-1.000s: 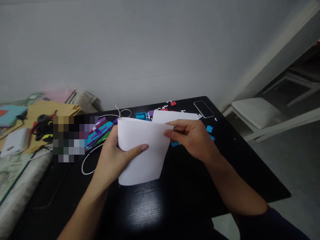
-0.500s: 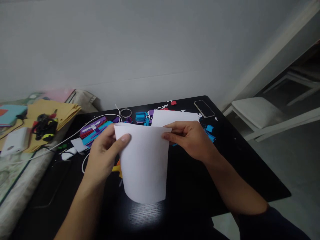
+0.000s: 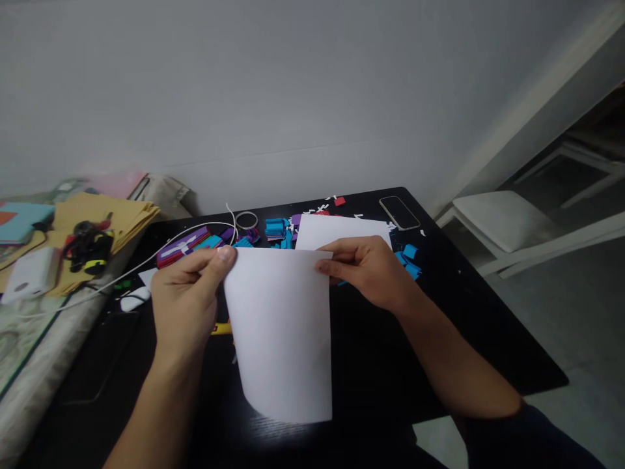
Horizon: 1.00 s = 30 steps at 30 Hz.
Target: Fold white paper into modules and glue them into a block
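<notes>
A white sheet of paper (image 3: 283, 332) hangs upright and slightly curved in front of me, above the black table (image 3: 390, 378). My left hand (image 3: 190, 293) pinches its upper left corner between thumb and fingers. At the upper right corner, my right hand (image 3: 364, 270) grips the sheet, thumb on the near side. Behind it another white sheet (image 3: 342, 231) lies on the table among blue paper pieces (image 3: 276, 228). Part of a yellow object (image 3: 222, 328) shows at the hanging sheet's left edge.
Stacked purple and red paper (image 3: 183, 247), a white cable (image 3: 161, 246) and a tape-like ring (image 3: 246, 220) lie behind my left hand. A phone (image 3: 399, 213) is at the back right. Brown envelopes (image 3: 129, 218) and a white box (image 3: 33, 275) are at left. A white stool (image 3: 493, 212) stands right.
My left hand has moved left and slightly up, its thumb now at the sheet's corner. The sheet is less curled, and its lower edge hangs lower. My right hand has barely moved.
</notes>
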Tool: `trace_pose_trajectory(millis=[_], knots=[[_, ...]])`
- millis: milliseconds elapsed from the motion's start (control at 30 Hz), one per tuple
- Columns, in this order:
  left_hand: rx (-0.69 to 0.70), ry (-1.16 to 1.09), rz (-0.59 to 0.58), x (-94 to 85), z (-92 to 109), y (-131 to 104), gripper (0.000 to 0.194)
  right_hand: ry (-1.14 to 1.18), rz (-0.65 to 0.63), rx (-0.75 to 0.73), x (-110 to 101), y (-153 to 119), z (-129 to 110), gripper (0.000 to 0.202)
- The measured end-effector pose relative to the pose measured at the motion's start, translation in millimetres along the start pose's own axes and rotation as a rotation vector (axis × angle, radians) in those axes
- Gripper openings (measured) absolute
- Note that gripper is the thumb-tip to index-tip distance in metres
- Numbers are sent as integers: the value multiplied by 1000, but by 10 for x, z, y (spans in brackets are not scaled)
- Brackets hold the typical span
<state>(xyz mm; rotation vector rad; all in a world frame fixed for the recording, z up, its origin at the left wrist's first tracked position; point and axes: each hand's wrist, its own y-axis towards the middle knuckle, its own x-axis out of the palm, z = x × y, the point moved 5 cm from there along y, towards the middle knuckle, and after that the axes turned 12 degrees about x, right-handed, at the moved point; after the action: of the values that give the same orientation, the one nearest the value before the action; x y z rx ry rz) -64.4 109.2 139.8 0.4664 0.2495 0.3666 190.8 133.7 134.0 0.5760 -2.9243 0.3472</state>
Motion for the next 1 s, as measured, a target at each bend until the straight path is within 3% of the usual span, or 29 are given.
trace_pose_trajectory(millis=[133, 333, 500, 667, 833, 1000], knots=[[-47, -9, 40, -26, -28, 7, 21, -14, 2, 8, -9, 20, 15, 35], [-99, -145, -154, 65, -32, 29, 19, -61, 50, -9, -79, 33, 16, 36], [-82, -95, -114, 49, -13, 33, 20, -71, 62, -16, -87, 30, -1, 37], [-114, -142, -194, 105, -55, 21, 22, -34, 71, -40, -106, 33, -10, 35], [-89, -67, -135, 55, -80, 28, 24, -35, 76, -42, -122, 27, -20, 36], [-132, -151, -230, 98, -129, 18, 21, -38, 105, -44, -149, 15, -53, 38]])
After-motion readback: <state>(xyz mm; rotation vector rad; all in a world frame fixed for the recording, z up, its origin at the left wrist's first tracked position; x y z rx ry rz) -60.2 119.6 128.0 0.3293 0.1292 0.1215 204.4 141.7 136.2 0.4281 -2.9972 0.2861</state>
